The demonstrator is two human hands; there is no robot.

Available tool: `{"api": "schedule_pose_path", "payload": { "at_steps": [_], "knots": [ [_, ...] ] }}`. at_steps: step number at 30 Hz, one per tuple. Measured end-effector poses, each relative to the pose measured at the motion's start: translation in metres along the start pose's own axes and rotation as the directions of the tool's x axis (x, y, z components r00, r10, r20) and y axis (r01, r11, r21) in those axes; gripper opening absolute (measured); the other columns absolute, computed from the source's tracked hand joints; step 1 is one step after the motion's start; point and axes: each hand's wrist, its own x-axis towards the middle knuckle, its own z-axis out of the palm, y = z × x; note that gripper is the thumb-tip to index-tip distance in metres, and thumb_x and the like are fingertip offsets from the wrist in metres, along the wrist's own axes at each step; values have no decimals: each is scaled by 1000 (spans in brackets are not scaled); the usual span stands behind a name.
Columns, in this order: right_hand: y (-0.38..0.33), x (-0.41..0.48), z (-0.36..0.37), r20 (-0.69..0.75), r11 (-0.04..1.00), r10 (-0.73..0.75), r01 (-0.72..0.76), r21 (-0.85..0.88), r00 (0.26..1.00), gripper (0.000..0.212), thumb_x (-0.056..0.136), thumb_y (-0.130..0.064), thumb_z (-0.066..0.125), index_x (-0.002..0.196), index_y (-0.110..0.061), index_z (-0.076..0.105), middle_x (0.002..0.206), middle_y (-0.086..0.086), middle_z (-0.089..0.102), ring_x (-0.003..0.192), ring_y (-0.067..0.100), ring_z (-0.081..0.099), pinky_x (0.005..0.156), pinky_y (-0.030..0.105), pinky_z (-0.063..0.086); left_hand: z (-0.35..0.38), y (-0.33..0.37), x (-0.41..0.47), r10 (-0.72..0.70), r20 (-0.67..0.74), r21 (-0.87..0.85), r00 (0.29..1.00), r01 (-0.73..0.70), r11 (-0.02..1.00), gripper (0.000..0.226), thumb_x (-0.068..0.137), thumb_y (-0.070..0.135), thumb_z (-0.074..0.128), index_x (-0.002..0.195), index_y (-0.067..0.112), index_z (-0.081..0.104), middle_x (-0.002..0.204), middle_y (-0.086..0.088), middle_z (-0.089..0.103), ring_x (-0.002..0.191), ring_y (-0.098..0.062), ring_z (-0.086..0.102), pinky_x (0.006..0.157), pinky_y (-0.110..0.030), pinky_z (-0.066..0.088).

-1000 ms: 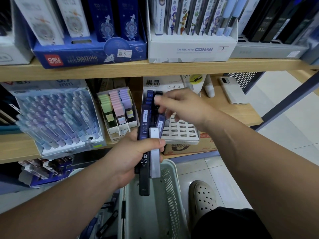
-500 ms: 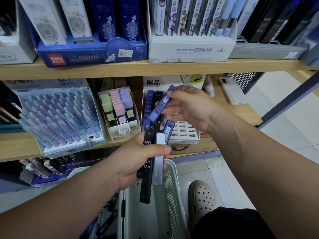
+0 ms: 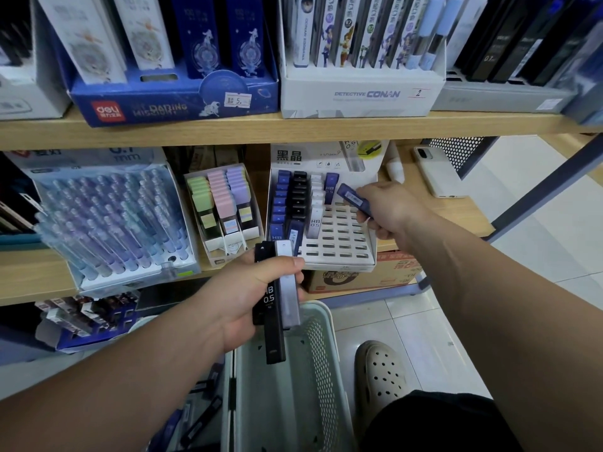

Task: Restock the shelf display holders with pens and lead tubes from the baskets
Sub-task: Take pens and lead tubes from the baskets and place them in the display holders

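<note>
arms point(image 3: 489, 305): bare | shorts point(image 3: 434, 425): black | clog point(image 3: 381, 373): beige, perforated

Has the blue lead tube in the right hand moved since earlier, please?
Yes: the blue lead tube shifted right across the display holder, toward its empty columns.

R hand point(image 3: 388, 210) w/ blue lead tube point(image 3: 354, 200) shifted right, lower, over holder point(image 3: 342, 244) empty slots

Blue lead tube point(image 3: 355, 200) — white slotted holder point(image 3: 339, 246)
</note>
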Motion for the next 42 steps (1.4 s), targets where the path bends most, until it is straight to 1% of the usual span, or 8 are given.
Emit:
{"api": "schedule_pose_path", "payload": {
  "at_steps": [7,11,13,18,23,30,35,42],
  "knots": [
    [3,8,0,38,999,33,-34,28,999,19,99,-14,42,95,-13,60,77,6,54,60,15,39,45,23,27,-2,2,-1,4,14,2,1000,-4,1000,39,59,20,83,96,14,72,75,-6,72,56,-20,68,49,-27,54],
    [5,10,-1,-4,993,-98,98,-60,995,19,97,-7,59,111,-16,67,80,6,61,61,14,51,42,21,39,-2,1,0,10,14,-3,1000,-10,1000,38,59,20,84,94,15,71,76,-7,72,57,-20,68,48,-29,54],
    [5,13,-2,-103,988,-152,151,-12,983,18,90,-2,71,104,-12,69,82,9,66,56,13,58,44,18,47,-1,1,0,13,12,-3,1000,-13,1000,32,65,17,83,94,15,71,75,-7,72,57,-19,68,48,-29,54],
    [12,26,-8,-234,975,-209,220,21,949,27,79,4,79,82,-19,64,94,16,72,77,29,72,76,47,64,-1,1,1,21,4,8,1000,-21,1000,20,78,13,79,96,14,70,74,-6,71,56,-18,67,47,-27,53],
    [16,31,-6,-217,938,-344,327,-113,914,31,92,-2,61,85,-31,65,98,6,74,91,27,72,88,49,60,-1,0,3,25,0,6,1000,-25,1000,17,79,13,79,93,14,71,74,-6,71,56,-19,68,47,-27,53],
    [13,31,6,-131,852,-505,468,-233,853,22,96,-7,61,109,-20,73,113,9,66,94,29,70,90,45,57,-6,0,2,21,9,-10,1000,-21,1000,39,59,21,86,94,14,73,79,-8,73,60,-21,69,51,-28,55],
    [11,31,12,-119,732,-628,531,-426,769,26,94,-7,65,117,-17,70,106,1,65,79,17,63,73,22,46,-9,1,2,12,-7,-9,1000,-12,1000,37,58,21,86,92,14,74,78,-8,73,60,-20,70,49,-28,54],
    [7,32,12,-98,677,-667,546,-494,738,19,91,-6,66,105,-18,67,98,2,69,81,20,63,69,27,49,-7,2,1,11,9,-1,1000,-11,1000,44,60,22,85,100,13,70,78,-7,72,60,-19,69,50,-28,54]
  ]
}}
